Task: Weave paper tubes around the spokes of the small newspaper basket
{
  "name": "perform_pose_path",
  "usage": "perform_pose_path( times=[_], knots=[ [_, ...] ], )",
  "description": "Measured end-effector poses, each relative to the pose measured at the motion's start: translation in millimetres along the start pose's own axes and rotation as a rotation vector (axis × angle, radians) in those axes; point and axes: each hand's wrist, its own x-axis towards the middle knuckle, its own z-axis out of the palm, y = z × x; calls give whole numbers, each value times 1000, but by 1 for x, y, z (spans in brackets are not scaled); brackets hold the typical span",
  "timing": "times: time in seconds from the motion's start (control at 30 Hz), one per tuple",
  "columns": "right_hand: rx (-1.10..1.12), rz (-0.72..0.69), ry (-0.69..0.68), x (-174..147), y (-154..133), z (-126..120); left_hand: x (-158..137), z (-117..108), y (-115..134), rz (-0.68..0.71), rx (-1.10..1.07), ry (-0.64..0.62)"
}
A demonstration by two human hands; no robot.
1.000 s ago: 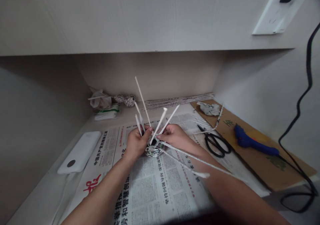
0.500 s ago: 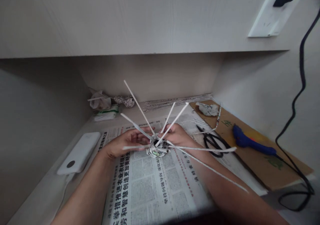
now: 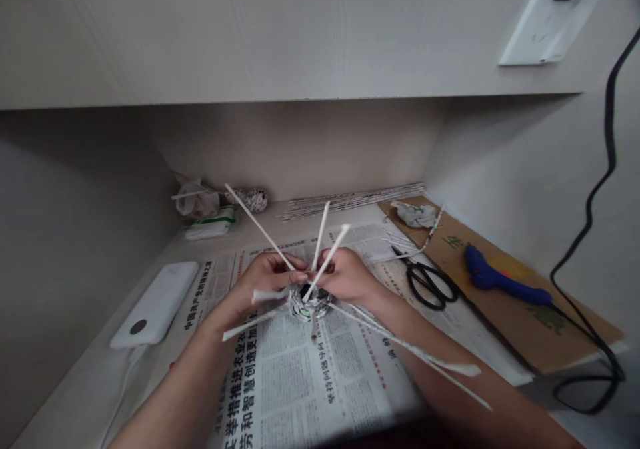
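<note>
Between my hands is a small round weave of rolled newspaper strips (image 3: 305, 308), dark in its middle, with several pale paper tubes sticking out all around it. My left hand (image 3: 273, 272) pinches its far left rim with thumb and fingers, close to an upright tube (image 3: 257, 224). At the far right rim, my right hand (image 3: 347, 274) has its fingers closed on the weave, beside two upright tubes. Other tubes reach left over my wrist and right along my forearm. My right fingertips are partly hidden behind a tube.
Newspaper sheets (image 3: 280, 369) cover the desk. On the left lies a white power bank (image 3: 156, 306) with a cable. Black scissors (image 3: 431, 284), a blue glue gun (image 3: 505, 282) and cardboard (image 3: 540, 342) lie right. Rolled paper sticks (image 3: 357, 199) line the back, under a low overhang.
The weave has turned and tilted in my hands, its tubes shifting left and downward. My left fingers, spread before, now close on the rim. The camera view has shifted slightly.
</note>
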Motion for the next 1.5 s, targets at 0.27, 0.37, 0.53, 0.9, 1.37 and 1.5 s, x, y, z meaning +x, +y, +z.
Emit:
perform_pose_path(
  times=[0.27,0.37,0.53,0.9,1.37,1.5],
  knots=[
    [-110,-207,-89,-2,2,-5,1,-3,-5,2,23,-24],
    [-83,-241,-113,0,4,-8,2,-1,-8,5,35,10],
    [-90,-248,-93,-1,2,-9,-1,8,1,33,100,30],
    [-102,-454,133,-3,-10,-5,-4,6,5,50,226,-51],
    [116,-345,345,-7,-18,-12,-1,10,-4,17,-160,-1],
    [224,-284,265,-8,-18,-16,1,8,-3,22,-354,70]
  ],
)
